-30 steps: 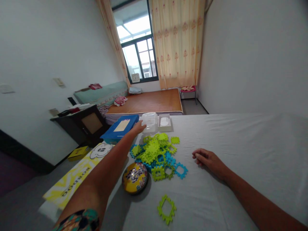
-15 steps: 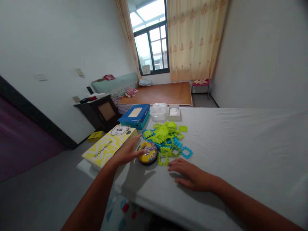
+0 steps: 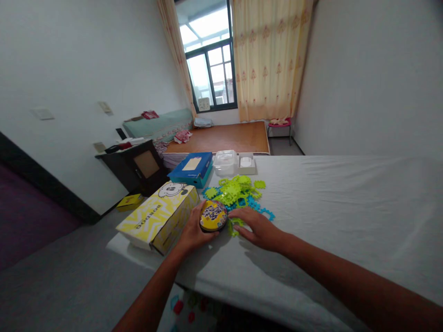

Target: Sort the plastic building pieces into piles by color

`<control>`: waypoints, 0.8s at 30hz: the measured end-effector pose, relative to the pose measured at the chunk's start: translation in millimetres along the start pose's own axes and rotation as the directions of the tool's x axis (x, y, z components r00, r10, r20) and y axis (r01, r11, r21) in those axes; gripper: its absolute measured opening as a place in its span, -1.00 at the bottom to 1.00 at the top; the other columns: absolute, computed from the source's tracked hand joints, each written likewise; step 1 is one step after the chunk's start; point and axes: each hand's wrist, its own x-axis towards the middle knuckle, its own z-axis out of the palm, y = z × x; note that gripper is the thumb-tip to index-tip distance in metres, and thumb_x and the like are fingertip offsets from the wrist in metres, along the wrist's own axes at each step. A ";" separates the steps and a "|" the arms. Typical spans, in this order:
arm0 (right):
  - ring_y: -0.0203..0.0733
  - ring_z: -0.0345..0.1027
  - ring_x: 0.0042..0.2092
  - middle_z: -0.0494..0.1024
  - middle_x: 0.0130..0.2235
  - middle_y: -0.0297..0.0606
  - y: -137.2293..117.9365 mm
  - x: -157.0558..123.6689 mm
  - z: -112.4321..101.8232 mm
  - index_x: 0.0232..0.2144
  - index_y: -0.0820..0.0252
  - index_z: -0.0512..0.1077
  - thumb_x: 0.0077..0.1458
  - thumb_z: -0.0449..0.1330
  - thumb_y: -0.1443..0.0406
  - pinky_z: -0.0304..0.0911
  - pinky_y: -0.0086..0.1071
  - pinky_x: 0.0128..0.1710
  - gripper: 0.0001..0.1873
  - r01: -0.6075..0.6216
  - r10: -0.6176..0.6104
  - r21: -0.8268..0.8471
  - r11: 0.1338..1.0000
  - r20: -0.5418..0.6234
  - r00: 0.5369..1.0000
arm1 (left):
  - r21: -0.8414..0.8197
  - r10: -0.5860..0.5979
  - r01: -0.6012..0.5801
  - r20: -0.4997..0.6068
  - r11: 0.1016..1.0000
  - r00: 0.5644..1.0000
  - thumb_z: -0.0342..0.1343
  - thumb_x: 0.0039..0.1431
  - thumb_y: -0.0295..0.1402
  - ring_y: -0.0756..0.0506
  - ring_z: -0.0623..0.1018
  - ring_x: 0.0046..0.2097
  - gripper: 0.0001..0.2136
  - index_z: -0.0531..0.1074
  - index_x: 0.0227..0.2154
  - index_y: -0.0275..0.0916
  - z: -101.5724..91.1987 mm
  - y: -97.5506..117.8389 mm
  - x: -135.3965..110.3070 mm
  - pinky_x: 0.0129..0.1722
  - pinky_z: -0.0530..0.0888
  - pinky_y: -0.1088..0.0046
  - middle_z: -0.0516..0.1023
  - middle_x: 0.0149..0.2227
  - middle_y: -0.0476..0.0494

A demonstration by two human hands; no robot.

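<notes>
View from my head, looking down and forward. The white sheet [image 3: 346, 207] covers the surface in front of me and carries everything listed here. Behind it stand a curtain [image 3: 273, 60], a window [image 3: 211, 74] and a dark cabinet [image 3: 138, 168] by the left wall.

The yellow box [image 3: 157, 216] lies at the near left corner of the sheet, with one end jutting towards the edge. The blue box [image 3: 192, 168] lies beyond it, near the far edge. Right of the blue box, a clear tub [image 3: 225, 162] and a small white box [image 3: 247, 162] sit side by side, touching or nearly so.

The pile [image 3: 238, 191] of green and blue foam pieces spreads between these boxes and my hands, the pieces overlapping one another.

My right hand [image 3: 258, 228] lies flat and spread on the sheet, palm down, holding nothing. It covers part of a green piece at the near edge of the pile. Its fingertips [image 3: 232, 213] reach the right side of the tin; whether they touch it I cannot tell.

My left hand [image 3: 194, 233] is curled round the near left side of the tin, thumb and fingers closed against its rim.

The tin [image 3: 212, 216], round and yellow with a printed lid, sits between my hands, just right of the yellow box and at the near edge of the pile.
</notes>
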 end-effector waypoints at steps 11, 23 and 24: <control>0.15 0.07 0.27 0.23 0.24 0.08 12.5 50.9 14.0 0.26 0.24 0.14 -0.17 0.37 0.00 -0.03 0.05 0.27 0.01 -0.175 0.180 0.057 0.983 -0.088 0.980 | -0.031 0.215 -0.216 -0.029 0.976 0.976 0.30 -0.14 -0.30 -0.32 0.20 0.28 0.04 -0.24 0.35 -0.15 4.5 43.4 23.1 0.24 0.23 0.03 0.12 0.27 -0.36; 0.10 0.27 0.13 0.32 0.18 -0.01 87.7 -8.4 -57.4 0.19 0.16 0.19 -0.11 0.30 -0.08 0.22 -0.02 0.12 -0.11 -0.479 0.554 0.279 0.832 -0.429 0.713 | 0.289 0.234 -0.216 -0.028 0.932 0.972 0.33 -0.13 -0.22 -0.30 0.18 0.29 -0.02 -0.12 0.30 -0.20 -20.8 32.8 85.9 0.24 0.22 0.08 0.13 0.25 -0.36; 0.11 0.25 0.15 0.31 0.18 0.00 98.4 -18.4 -57.3 0.19 0.17 0.19 -0.13 0.30 -0.09 0.18 0.00 0.15 -0.10 -0.487 0.534 0.232 0.842 -0.492 0.688 | 0.339 0.256 -0.242 0.003 0.909 0.967 0.33 -0.12 -0.24 -0.31 0.18 0.29 -0.04 -0.10 0.30 -0.21 -23.7 34.4 92.2 0.24 0.22 0.08 0.12 0.25 -0.37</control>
